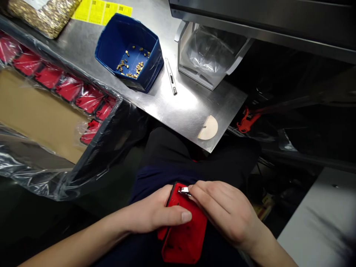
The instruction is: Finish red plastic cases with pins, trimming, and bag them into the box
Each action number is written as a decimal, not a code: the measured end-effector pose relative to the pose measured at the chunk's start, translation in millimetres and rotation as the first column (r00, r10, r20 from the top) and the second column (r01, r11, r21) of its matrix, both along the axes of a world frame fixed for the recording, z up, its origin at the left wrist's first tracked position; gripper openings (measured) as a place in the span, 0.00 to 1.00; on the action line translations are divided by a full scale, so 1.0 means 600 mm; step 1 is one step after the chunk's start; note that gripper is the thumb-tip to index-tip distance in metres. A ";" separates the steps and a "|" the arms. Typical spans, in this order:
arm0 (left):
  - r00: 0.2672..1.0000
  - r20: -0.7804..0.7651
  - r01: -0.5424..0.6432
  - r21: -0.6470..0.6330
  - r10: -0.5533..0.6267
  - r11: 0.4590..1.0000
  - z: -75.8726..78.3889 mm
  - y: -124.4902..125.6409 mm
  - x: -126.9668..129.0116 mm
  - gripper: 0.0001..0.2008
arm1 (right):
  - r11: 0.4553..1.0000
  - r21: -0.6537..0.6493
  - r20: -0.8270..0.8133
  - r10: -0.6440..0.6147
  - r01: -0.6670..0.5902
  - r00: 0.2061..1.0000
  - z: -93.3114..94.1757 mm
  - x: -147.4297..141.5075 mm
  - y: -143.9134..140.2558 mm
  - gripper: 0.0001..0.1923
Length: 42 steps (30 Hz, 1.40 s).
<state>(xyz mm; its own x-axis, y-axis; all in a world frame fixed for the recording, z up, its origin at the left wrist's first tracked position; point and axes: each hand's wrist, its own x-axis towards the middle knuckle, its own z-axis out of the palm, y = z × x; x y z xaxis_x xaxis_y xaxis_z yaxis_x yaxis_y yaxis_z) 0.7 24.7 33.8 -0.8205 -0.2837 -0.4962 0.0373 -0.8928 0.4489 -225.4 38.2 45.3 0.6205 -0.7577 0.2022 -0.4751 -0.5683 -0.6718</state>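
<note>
A red plastic part [185, 231] rests on my lap below the table edge. My left hand [155, 213] grips it from the left, thumb pressed across its top face. My right hand [226, 209] pinches a small silver metal tool [184, 190] whose tip touches the part's upper corner. A blue bin [111, 40] on the steel table holds several small brass inserts [133, 66].
The steel table [189, 107] also carries a utility knife [171, 76], a white bin lined with clear plastic [208, 52], yellow labels [101, 10], a bag of brass parts [44, 15] and a beige half-disc [208, 128]. A plastic-lined crate [108, 129] of red parts [69, 87] stands left.
</note>
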 end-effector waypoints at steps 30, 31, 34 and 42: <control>0.734 0.531 -0.412 -0.146 0.422 0.900 -0.014 -0.007 -0.005 0.24 | 0.840 0.538 0.111 -0.147 0.065 0.983 -0.047 0.038 0.018 0.10; 0.730 0.530 -0.427 -0.141 0.432 0.893 -0.022 -0.012 -0.009 0.24 | 0.871 0.486 0.090 -0.131 0.072 0.987 -0.048 0.044 0.034 0.09; 0.734 0.512 -0.372 -0.245 0.445 0.895 -0.037 -0.030 -0.018 0.23 | 0.912 0.383 0.086 -0.197 0.150 0.976 -0.067 0.055 0.047 0.05; 0.700 0.438 -0.294 -0.545 0.565 0.786 -0.047 -0.048 -0.025 0.19 | 0.858 0.504 0.290 -0.279 0.101 0.915 -0.077 0.051 0.039 0.08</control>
<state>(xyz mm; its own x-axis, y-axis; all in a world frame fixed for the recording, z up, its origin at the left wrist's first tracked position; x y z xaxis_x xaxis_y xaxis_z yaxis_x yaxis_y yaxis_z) -14.3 -4.1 5.3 -0.1675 -0.8117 -0.5596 -0.0043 -0.5670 0.8237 -195.0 61.4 -0.8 0.4124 -0.9102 -0.0374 -0.2308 -0.0647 -0.9708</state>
